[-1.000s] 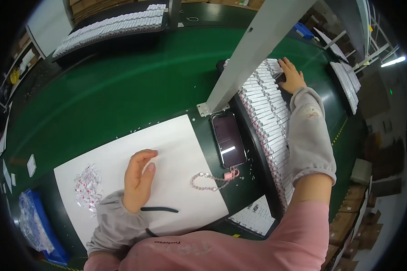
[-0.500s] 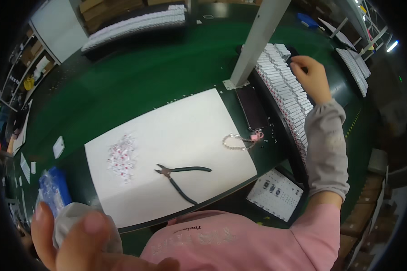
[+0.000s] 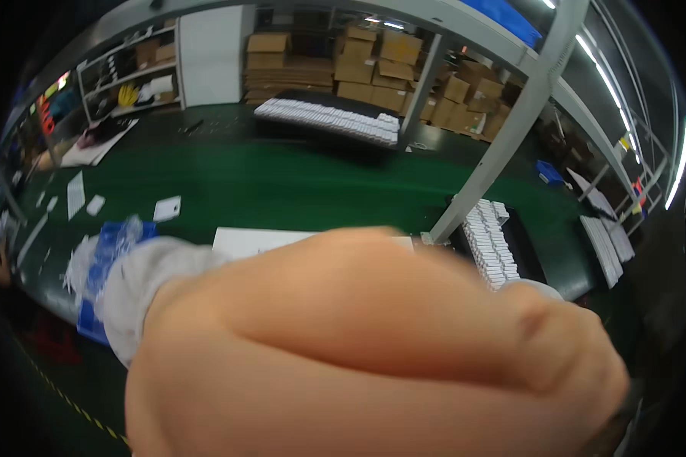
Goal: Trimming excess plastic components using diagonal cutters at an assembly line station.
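Observation:
My left hand (image 3: 343,320) fills the lower middle of the head view, very close and blurred. Its grey sleeve cuff (image 3: 156,270) shows at the left. How the fingers lie, and whether they hold anything, cannot be made out. Behind the hand, the far edge of a white board (image 3: 255,238) peeks out on the green table. To the right stands a black tray (image 3: 527,263) with rows of small white packets (image 3: 489,240). A strip of pale grey sleeve (image 3: 532,288) shows over the tray's near end; my right hand is hidden.
A grey metal post (image 3: 503,141) rises from the table beside the tray. At the left lie a blue bin (image 3: 93,324) with clear plastic bags and several white cards (image 3: 168,208). Another packet tray (image 3: 328,120) stands at the back, before cardboard boxes (image 3: 389,72).
The view has tilted up toward the room. My left hand has come up across the middle, covering the pliers, the heap of small packets and most of the board. My right hand has gone from sight.

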Available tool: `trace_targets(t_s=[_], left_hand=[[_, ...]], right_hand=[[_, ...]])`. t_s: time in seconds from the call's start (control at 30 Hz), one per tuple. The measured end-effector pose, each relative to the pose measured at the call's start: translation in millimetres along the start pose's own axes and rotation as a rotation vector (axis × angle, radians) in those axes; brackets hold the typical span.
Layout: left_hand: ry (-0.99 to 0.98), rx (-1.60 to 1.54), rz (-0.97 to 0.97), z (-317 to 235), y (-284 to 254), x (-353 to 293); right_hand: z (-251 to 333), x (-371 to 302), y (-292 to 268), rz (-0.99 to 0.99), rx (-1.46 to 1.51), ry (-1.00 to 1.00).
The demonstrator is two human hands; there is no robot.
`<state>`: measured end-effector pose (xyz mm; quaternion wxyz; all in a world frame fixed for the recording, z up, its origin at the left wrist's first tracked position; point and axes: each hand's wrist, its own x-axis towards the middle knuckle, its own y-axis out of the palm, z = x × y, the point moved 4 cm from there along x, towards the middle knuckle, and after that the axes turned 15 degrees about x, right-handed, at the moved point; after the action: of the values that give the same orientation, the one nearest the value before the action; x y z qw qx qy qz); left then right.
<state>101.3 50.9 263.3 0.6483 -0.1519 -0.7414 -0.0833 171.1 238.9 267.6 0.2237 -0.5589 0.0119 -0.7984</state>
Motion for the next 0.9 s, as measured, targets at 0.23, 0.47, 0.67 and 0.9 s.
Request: trace_targets(t_s=[0.23,0.47,0.67,0.9], left_hand=[[0.239,0.014,0.01,-24.5,-20.4,2.4],[0.304,-0.053,0.046,-23.8,-8.4,1.3],[0.321,-0.08,0.073,-21.9,-4.5,-3.1],[0.369,-0.02,0.117,-15.5,-16.9,-3.6]], right_hand=[[39.3,13.3,34.8,0.119,-0.025,-0.173],[71.2,-1.1,43.3,0.107,-0.031,-0.208],[85.2,-11.3,51.4,0.086,0.009,-0.224],[78.1,-15.0,47.1,0.103,0.121,-0.303]])
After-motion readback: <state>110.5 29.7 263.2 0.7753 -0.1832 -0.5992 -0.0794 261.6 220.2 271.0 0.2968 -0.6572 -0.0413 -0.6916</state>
